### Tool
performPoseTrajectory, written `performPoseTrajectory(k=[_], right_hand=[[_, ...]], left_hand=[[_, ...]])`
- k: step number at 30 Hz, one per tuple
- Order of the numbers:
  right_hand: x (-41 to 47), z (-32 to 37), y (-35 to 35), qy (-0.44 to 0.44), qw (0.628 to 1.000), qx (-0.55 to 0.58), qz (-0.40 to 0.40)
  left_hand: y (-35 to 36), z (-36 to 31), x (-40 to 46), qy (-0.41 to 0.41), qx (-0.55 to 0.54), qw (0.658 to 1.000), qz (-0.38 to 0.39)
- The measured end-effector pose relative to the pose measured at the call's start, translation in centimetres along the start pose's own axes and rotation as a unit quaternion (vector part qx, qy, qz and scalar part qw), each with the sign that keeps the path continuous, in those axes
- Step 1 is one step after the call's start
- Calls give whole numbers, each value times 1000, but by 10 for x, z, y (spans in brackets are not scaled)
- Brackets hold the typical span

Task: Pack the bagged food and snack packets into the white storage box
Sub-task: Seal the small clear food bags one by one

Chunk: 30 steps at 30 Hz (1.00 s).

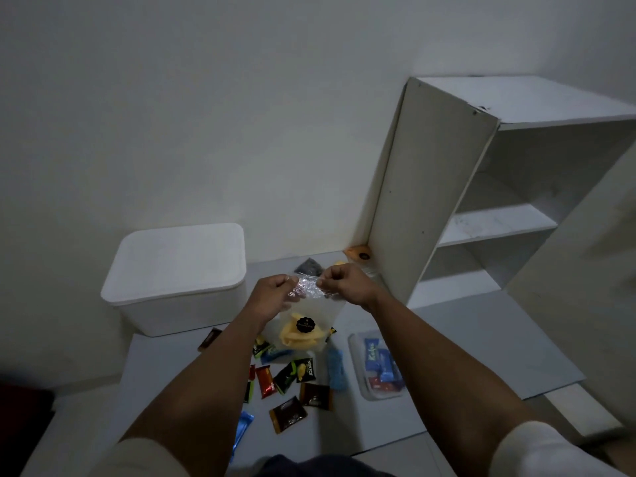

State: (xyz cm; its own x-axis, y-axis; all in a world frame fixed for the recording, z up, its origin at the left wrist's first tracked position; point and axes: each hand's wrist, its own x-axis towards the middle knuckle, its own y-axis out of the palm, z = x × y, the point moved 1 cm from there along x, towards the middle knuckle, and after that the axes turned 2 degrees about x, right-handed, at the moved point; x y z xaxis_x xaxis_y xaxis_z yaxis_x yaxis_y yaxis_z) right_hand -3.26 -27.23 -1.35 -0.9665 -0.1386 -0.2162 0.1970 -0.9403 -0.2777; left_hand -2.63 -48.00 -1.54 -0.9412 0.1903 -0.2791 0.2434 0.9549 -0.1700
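Pinching the crinkled top edge of a clear bag of yellow chips [303, 333], both hands are up in front of the person, and the bag hangs straight down between them. The left hand [272, 294] grips the left corner of the mouth, fingers curled tight on the plastic; the right hand [344, 284] does the same at the right corner, so the bag's mouth runs left to right and its long axis drops toward the table [464, 339]. A dark round label sits on the bag's front, just above the chips.

Now the relation that matters: the white storage box [179, 280] stands to the left and slightly beyond the hands, and the left hand is clearly the nearer one. Its lid [179, 259] looks to be on, so by my reading nothing goes in until that comes off; the bag would have to swing left, and one hand must let go first.

Below the hanging bag, small snack packets [292, 383] lie scattered flat on the table, brown, green, orange and blue. To the right of them a clear tray [358, 370] holds more blue and red packets. Farther back, near the foot of the white shelf unit [481, 201], a dark bag [309, 266] and an orange bag [359, 252] wait, partly hidden by the right hand.
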Motion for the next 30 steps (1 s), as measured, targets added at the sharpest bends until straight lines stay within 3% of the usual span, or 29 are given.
performPoseTrajectory(k=[10,24,30], right_hand=[[28,-11,-71,64,997,7,43],[44,-28,-132,36,997,21,62],[48,-38,-142,37,995,4,92]], left_hand=[[59,-28,37,7,7,1000,-16],[114,-45,63,6,3,995,-103],[128,-44,67,-14,9,996,-89]])
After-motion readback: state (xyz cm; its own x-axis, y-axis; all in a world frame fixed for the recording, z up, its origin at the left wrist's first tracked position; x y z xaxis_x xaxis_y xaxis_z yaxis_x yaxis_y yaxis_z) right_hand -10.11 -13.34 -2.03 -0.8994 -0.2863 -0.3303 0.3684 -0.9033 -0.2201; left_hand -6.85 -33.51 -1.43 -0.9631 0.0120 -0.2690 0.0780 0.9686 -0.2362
